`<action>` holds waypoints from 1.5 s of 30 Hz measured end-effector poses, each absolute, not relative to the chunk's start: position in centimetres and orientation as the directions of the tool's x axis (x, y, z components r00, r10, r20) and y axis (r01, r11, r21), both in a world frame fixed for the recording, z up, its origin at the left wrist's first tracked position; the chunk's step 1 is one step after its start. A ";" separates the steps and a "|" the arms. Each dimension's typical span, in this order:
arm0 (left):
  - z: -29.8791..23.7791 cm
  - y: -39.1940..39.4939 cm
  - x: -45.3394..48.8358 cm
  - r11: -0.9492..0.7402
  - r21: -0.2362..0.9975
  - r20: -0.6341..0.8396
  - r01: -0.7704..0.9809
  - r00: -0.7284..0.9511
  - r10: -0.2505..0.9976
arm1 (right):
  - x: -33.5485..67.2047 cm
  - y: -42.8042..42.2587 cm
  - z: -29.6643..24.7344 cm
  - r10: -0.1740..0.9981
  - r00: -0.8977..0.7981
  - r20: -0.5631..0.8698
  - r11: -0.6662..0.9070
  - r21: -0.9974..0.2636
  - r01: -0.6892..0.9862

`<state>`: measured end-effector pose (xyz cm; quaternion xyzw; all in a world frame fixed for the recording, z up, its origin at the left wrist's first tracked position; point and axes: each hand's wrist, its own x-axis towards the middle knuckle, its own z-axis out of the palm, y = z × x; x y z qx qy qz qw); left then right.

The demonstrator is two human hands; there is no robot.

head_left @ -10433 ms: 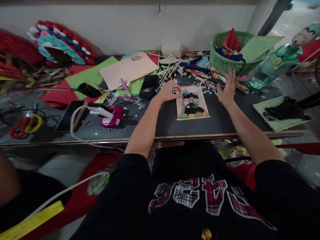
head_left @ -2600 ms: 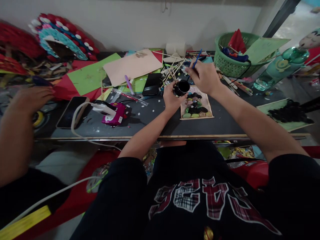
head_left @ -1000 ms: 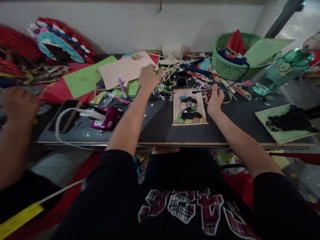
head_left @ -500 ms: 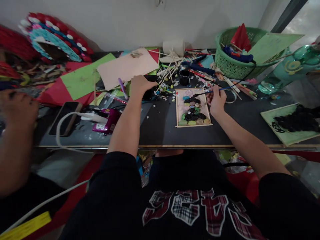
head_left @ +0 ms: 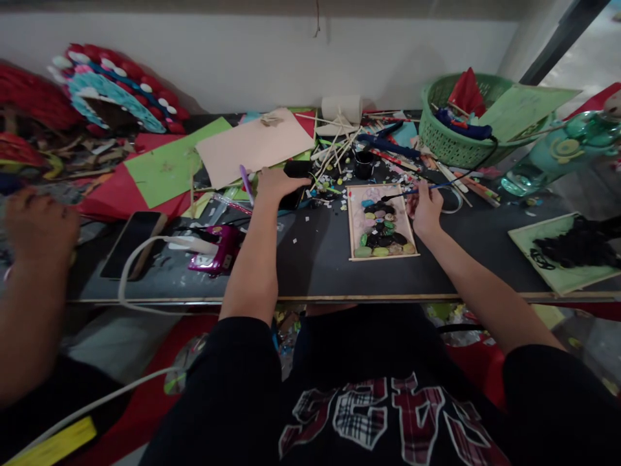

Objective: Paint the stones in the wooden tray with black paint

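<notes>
My left hand (head_left: 277,186) is palm down at the left edge of a dark, phone-like object (head_left: 295,169), its thumb stretched across it; the other fingertips are hidden. The hand looks open. In my right hand (head_left: 427,210) a thin paintbrush (head_left: 400,193) with a blue handle is pinched, its dark tip over the upper part of a small framed picture (head_left: 358,223). Rows of painted pebbles (head_left: 381,251), black, green, yellow and pink, cover the picture. Behind it stands a small black cup (head_left: 363,165).
Sticks (head_left: 334,145), paper scraps and coloured sheets (head_left: 255,145) crowd the back. A green basket (head_left: 441,139) and a bottle (head_left: 528,162) stand right, near another framed panel (head_left: 538,246). Left are a phone (head_left: 133,246), a purple power adapter (head_left: 218,249) and another person's hand (head_left: 41,226).
The whole view has shifted, so things sit lower in the picture. My right hand still holds the brush over the picture; my left hand is still by the dark object.
</notes>
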<state>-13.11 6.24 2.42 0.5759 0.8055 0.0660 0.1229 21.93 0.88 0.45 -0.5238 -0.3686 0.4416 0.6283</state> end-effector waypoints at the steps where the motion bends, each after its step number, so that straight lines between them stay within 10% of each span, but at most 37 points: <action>1: 2.4 6.1 -13.0 0.356 0.248 -0.115 0.901 -0.337 0.934 | 21.9 0.9 0.5 0.940 0.341 0.004 0.066 -0.983 -0.171; 25: 4.7 3.8 -10.9 0.412 0.261 0.039 0.873 -0.436 0.899 | 22.0 1.6 0.0 0.935 0.353 0.045 0.118 -0.975 -0.189; 33: 4.4 0.7 -4.4 -0.041 0.384 0.380 0.922 -0.118 0.917 | 21.3 3.6 -0.9 0.930 0.360 0.076 0.158 -0.966 -0.204; 38: 1.4 -0.3 -0.7 -0.291 0.308 0.352 0.906 0.176 0.920 | 20.8 3.7 -0.6 0.918 0.379 0.116 0.199 -0.962 -0.188; 45: 0.6 -0.1 -0.1 -0.249 0.351 0.244 0.903 0.169 0.955 | 20.8 2.9 0.3 0.944 0.299 0.139 0.182 -0.976 -0.121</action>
